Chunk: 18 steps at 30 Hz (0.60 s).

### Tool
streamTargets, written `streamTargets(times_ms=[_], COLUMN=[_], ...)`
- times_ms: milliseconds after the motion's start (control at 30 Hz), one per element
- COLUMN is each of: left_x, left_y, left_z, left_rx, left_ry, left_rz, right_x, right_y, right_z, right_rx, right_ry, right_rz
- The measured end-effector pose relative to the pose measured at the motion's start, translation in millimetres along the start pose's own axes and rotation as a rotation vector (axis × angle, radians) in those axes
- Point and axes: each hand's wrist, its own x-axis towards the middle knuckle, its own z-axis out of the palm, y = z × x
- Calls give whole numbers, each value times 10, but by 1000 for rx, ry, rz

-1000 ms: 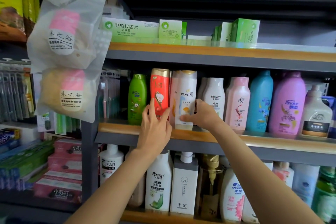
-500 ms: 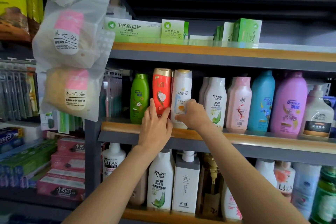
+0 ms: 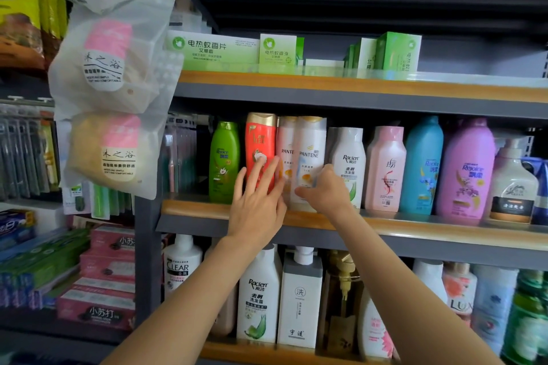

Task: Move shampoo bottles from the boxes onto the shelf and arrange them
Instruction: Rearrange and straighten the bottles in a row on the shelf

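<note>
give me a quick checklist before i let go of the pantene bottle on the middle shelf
1. White Pantene bottle with gold cap upright: ok.
2. Right hand gripping its lower part: ok.
3. Left hand open, fingers against the red bottle with gold cap: ok.
4. Pantene label facing out: ok.
5. Base fully on the wood-edged grey shelf: cannot tell, hands hide it.
6. Gap to the white Raclen bottle: cannot tell.
</note>
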Motion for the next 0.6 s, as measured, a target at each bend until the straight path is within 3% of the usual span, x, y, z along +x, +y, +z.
streamTargets(times_ms=[433, 600], left_x=[71, 14], left_y=[114, 65], left_z=[124, 95], left_rx=[96, 60], left_ry=[6, 97], left_rz=[62, 36], right_x=[8, -5], right_y=[56, -32], right_z=[-161, -130], right_rx=[-65, -116], right_ry=[-51, -107], right_rz=[-33, -80])
